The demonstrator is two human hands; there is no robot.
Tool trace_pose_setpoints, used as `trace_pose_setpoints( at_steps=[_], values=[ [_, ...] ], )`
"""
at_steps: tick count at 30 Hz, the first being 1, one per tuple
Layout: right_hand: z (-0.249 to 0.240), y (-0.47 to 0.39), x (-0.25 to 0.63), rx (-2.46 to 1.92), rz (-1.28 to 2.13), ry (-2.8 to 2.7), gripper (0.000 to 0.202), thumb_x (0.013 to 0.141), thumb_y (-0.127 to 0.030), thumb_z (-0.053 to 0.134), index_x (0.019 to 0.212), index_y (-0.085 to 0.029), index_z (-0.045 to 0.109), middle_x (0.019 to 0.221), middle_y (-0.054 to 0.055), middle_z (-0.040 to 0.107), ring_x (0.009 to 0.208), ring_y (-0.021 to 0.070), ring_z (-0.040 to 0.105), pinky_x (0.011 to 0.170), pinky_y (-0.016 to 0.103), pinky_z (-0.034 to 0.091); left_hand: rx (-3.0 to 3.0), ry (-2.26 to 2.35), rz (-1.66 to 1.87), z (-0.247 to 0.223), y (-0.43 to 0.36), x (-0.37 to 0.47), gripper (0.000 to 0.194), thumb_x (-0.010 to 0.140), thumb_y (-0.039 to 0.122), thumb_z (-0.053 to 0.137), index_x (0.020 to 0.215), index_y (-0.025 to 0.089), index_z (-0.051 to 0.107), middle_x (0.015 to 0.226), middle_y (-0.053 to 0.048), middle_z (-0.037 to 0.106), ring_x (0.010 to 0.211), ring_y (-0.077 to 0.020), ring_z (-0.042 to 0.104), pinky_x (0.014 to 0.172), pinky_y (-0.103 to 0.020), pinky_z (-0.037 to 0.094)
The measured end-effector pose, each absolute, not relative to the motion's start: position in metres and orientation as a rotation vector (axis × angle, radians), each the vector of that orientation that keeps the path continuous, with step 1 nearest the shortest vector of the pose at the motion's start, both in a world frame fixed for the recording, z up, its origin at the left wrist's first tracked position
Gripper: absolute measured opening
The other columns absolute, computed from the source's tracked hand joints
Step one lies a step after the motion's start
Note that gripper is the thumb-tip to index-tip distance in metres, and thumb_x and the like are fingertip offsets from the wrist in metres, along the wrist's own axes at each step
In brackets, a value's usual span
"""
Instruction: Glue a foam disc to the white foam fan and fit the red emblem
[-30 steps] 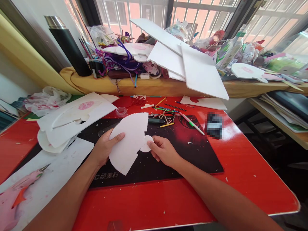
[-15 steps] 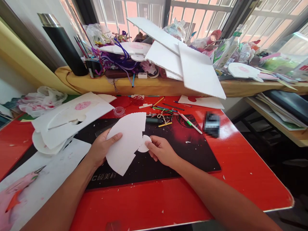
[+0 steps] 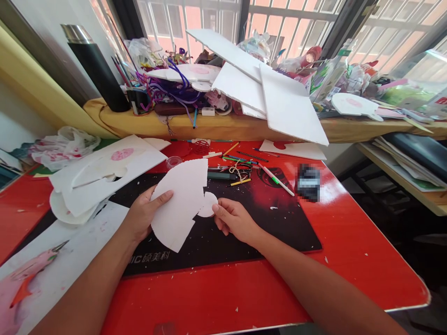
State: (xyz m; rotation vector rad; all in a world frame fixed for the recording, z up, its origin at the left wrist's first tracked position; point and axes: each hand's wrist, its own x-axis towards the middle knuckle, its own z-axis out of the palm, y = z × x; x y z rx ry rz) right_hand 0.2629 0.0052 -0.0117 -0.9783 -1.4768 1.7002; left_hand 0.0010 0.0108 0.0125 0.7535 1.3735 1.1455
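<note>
A flat white fan-shaped sheet and a small rounded white piece are both plain; a broad black desk mat carries grey lettering and a red patch; the glossy tabletop is red; a slim black cylindrical flask has a silver metal cap

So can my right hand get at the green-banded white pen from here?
Probably yes: the white pen lies uncovered beyond your right hand, though its grip is on the edge of the white disc.
</note>
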Motion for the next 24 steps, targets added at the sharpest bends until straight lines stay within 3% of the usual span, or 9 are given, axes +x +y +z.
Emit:
trace_pose_setpoints(
  at_steps=[8,24],
  values=[
    [-0.0153,0.0033,0.2621,-1.024,1.67,-1.563,0.05,0.096,-0.07,0.064,0.088,-0.02,0.064,0.058,-0.006,0.055,0.045,0.0097,0.047,0.046,0.023,0.036,0.854,1.401,1.106,0.0122,0.0091,0.0019,0.073,0.066,0.055,0.096,0.123,0.018,0.071,0.103,-0.01,0.083,0.08,-0.0276,0.078,0.064,-0.033,0.063],
    [-0.01,0.0019,0.2606,-1.081,1.643,-1.572,0.043,0.096,-0.062,0.064,0.083,-0.021,0.061,0.056,-0.006,0.052,0.045,0.01,0.045,0.045,0.023,0.035,0.843,1.4,1.088,0.0115,0.0079,0.0066,0.071,0.067,0.053,0.096,0.124,0.018,0.07,0.105,-0.01,0.082,0.079,-0.0264,0.078,0.064,-0.033,0.063]
  ],
)
